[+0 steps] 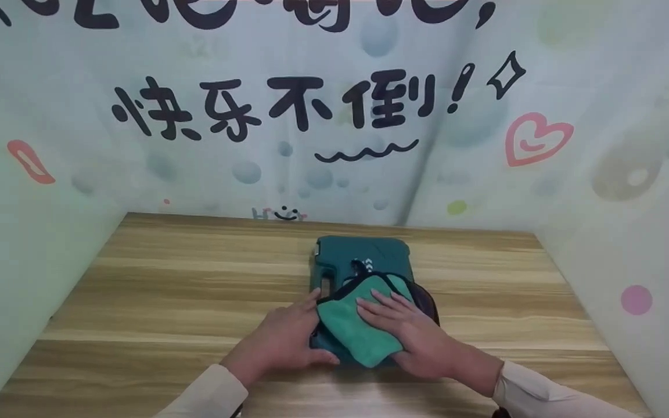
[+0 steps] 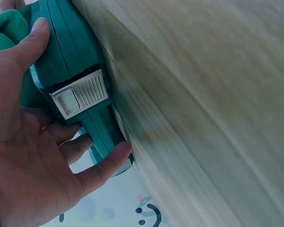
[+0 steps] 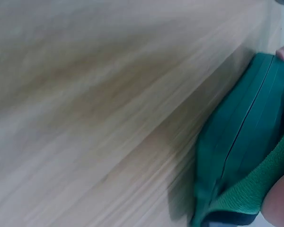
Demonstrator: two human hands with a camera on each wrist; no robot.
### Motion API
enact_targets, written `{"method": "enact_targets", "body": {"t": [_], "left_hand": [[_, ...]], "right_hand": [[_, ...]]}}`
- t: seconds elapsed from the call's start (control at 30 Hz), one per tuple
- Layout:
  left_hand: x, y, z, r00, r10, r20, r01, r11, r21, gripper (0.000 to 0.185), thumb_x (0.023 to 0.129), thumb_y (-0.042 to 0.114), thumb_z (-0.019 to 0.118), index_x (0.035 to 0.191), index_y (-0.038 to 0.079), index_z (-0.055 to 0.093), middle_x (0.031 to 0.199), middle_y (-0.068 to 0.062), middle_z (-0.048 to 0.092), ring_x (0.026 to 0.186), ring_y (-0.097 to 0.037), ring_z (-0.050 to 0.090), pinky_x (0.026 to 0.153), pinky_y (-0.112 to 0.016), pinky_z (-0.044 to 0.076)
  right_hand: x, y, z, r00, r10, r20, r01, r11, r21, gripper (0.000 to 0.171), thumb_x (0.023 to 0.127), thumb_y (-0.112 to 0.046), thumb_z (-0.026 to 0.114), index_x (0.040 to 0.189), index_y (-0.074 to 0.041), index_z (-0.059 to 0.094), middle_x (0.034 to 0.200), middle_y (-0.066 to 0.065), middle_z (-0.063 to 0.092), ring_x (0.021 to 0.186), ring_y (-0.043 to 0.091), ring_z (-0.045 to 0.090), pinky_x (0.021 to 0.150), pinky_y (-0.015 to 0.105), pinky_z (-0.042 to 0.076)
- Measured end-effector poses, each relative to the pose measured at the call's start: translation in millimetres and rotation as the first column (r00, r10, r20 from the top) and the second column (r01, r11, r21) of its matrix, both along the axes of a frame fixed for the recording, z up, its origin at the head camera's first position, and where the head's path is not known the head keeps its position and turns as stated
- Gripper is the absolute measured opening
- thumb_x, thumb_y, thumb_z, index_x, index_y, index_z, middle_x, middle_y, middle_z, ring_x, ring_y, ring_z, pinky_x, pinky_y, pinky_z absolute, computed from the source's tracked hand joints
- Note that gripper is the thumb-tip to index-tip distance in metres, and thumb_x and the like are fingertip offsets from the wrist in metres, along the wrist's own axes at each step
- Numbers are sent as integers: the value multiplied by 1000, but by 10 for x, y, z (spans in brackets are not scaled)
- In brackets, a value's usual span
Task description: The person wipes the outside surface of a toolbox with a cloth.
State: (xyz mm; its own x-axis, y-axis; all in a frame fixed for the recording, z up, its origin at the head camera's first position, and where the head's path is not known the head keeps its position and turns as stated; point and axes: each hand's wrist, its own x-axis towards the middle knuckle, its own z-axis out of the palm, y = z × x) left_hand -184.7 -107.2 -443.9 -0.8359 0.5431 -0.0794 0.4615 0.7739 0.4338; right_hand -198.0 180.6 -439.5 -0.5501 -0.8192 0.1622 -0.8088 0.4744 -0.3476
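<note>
Wiping a green case (image 1: pixel 363 258) with a cloth (image 1: pixel 352 328)

Left hand (image 1: pixel 282 342) grips the case's side, steadying it; right hand (image 1: pixel 410 331) presses flat-fingered on the cloth.

We note a dark green hard plastic carry case (image 1: pixel 363 258) lying flat and closed on the wooden table, handle end toward the left, a pale grey ribbed sliding latch (image 2: pixel 80 94) on its edge. A lighter green terry cloth with black trim (image 1: pixel 358 325) lies draped over its near half.
</note>
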Motion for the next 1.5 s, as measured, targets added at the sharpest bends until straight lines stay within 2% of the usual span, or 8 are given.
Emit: {"method": "enact_targets", "body": {"t": [0.17, 0.37, 0.57, 0.87, 1.17, 1.3, 1.5], "left_hand": [[8, -3, -22, 999, -11, -35, 12, 999, 40, 103, 82, 72, 69, 160, 13, 34, 163, -16, 29, 147, -31, 31, 104, -60, 40], [9, -19, -45, 999, -3, -46, 8, 994, 108, 105, 84, 65, 73, 159, 5, 32, 160, -20, 31, 137, -36, 45, 103, -55, 43], [9, -31, -64, 997, -15, -77, 25, 991, 128, 88, 90, 54, 71, 158, 10, 38, 160, -18, 34, 140, -34, 41, 102, -54, 44], [9, -52, -63, 998, -22, -55, 31, 985, 171, 82, 93, 53, 69, 159, 17, 37, 161, -13, 32, 143, -31, 36, 104, -53, 42], [9, -41, -66, 1000, -11, -18, 14, 983, 181, 83, 92, 55, 67, 160, 17, 36, 163, -11, 30, 142, -31, 38, 106, -52, 40], [17, -44, -56, 999, -17, -32, 22, 984, 178, 83, 92, 51, 69, 159, 14, 36, 162, -13, 31, 142, -32, 38, 107, -50, 41], [13, -30, -25, 1000, 4, -12, -2, 982, 190, 85, 88, 55, 72, 157, 16, 41, 160, -10, 36, 142, -31, 39, 106, -53, 40]], "right_hand": [[67, -117, -15, 999, 37, -22, -37, 999, 2, 66, 93, -9, 59, 156, -9, 41, 163, 0, 32, 151, 31, 19, 115, 62, 18], [125, -211, -18, 999, 50, -19, -50, 999, -2, 71, 89, -4, 57, 157, -11, 40, 163, -3, 31, 151, 30, 19, 115, 62, 18], [159, -262, -21, 997, 77, -19, -77, 997, -18, 77, 81, 0, 54, 157, -11, 40, 163, -1, 32, 151, 31, 19, 115, 62, 18], [187, -306, -28, 997, 81, -13, -82, 997, -18, 71, 90, -6, 56, 158, -14, 38, 163, -4, 30, 151, 29, 18, 115, 61, 18], [187, -293, -47, 995, 98, -32, -99, 995, -29, 77, 84, -1, 55, 158, -14, 39, 163, -3, 31, 151, 30, 19, 115, 61, 19], [174, -275, -43, 993, 113, -36, -114, 993, -24, 74, 87, -2, 55, 158, -14, 39, 163, -3, 31, 151, 30, 20, 115, 60, 20], [113, -208, -18, 983, 180, -44, -181, 983, -22, 66, 96, -12, 57, 158, -12, 37, 163, 0, 32, 150, 32, 22, 116, 57, 21]]}}
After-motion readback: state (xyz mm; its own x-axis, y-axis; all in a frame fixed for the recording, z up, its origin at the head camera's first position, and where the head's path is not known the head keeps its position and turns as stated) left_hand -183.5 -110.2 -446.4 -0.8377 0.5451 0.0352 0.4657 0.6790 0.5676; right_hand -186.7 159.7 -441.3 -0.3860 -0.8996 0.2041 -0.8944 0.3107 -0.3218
